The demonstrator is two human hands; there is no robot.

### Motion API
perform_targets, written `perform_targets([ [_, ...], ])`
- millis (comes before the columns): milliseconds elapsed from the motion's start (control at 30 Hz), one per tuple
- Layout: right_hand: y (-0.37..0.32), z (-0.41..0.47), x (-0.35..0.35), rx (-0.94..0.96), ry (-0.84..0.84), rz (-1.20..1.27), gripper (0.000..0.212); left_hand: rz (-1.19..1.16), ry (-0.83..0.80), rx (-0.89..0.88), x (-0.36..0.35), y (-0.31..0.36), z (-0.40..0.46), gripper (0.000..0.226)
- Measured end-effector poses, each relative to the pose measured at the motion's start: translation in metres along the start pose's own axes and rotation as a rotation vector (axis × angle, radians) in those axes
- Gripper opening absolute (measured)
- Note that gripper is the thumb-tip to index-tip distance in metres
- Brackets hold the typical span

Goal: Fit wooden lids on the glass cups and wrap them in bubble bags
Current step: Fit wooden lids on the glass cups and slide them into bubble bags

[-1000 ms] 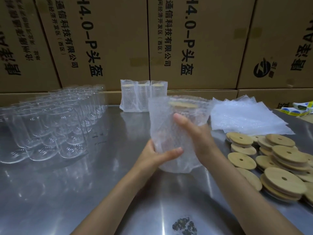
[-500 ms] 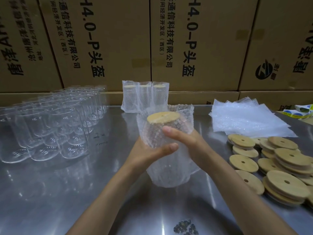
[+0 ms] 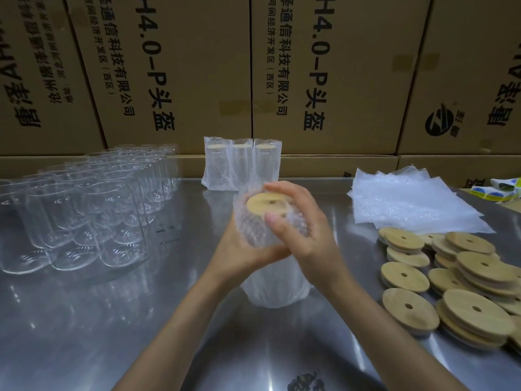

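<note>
A glass cup sits inside a bubble bag (image 3: pixel 275 289) at the middle of the steel table (image 3: pixel 118 334), its wooden lid (image 3: pixel 266 201) showing at the bag's open top. My left hand (image 3: pixel 239 246) grips the wrapped cup from the left and below. My right hand (image 3: pixel 298 227) curls round the bag's upper part, fingers over the far rim, thumb on the near side. Several bare glass cups (image 3: pixel 81 204) stand at the left. Three wrapped cups (image 3: pixel 242 165) stand at the back. Loose wooden lids (image 3: pixel 456 280) lie in piles at the right.
A stack of flat bubble bags (image 3: pixel 411 204) lies at the back right. Cardboard boxes (image 3: pixel 324 74) form a wall behind the table. A roll of stickers (image 3: pixel 496 189) rests at the far right edge.
The bag has slid down over the cup and the lid now shows at the top. My right hand moved up over the bag's rim; the cup came lower and nearer.
</note>
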State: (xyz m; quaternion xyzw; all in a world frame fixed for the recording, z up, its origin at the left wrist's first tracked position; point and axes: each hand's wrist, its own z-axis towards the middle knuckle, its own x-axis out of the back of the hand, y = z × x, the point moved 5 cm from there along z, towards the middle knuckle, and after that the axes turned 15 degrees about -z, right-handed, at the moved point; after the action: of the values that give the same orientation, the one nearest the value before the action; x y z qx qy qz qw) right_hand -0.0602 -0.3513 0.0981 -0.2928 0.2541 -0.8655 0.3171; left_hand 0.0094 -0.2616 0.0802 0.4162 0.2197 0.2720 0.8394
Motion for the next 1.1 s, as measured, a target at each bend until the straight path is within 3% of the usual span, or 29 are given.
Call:
perform_targets([
  [133, -0.011, -0.001, -0.005, 0.107, 0.026, -0.242, 0.031, 0.041, 0.047, -0.014, 0.003, -0.002, 0.002, 0.08],
  [300, 0.014, 0.0, 0.003, -0.032, 0.055, -0.033, 0.076, 0.041, 0.136, -0.02, 0.015, -0.004, 0.008, 0.08],
  [433, 0.056, 0.0, -0.005, -0.21, -0.2, -0.081, 0.113, 0.048, 0.193, 0.003, 0.024, -0.002, 0.022, 0.082],
  [533, 0.075, -0.009, -0.021, -0.241, -0.238, -0.16, 0.116, 0.077, 0.188, 0.01, 0.024, -0.003, 0.034, 0.072],
  [700, 0.102, -0.006, -0.04, -0.321, 0.0, -0.195, 0.105, 0.126, 0.126, 0.006, 0.013, -0.018, 0.051, 0.066],
  [867, 0.139, 0.019, -0.035, -0.435, 0.218, -0.195, 0.1, 0.197, 0.192, 0.004, 0.019, -0.03, 0.075, 0.114],
  [1000, 0.196, 0.052, -0.015, -0.606, 0.424, -0.15, 0.103, 0.303, 0.254, 0.037, 0.044, -0.069, 0.084, 0.094],
  [1100, 0.237, 0.081, -0.004, -0.675, 0.538, -0.155, 0.105, 0.544, 0.198, 0.151, 0.071, -0.111, 0.089, 0.073],
])
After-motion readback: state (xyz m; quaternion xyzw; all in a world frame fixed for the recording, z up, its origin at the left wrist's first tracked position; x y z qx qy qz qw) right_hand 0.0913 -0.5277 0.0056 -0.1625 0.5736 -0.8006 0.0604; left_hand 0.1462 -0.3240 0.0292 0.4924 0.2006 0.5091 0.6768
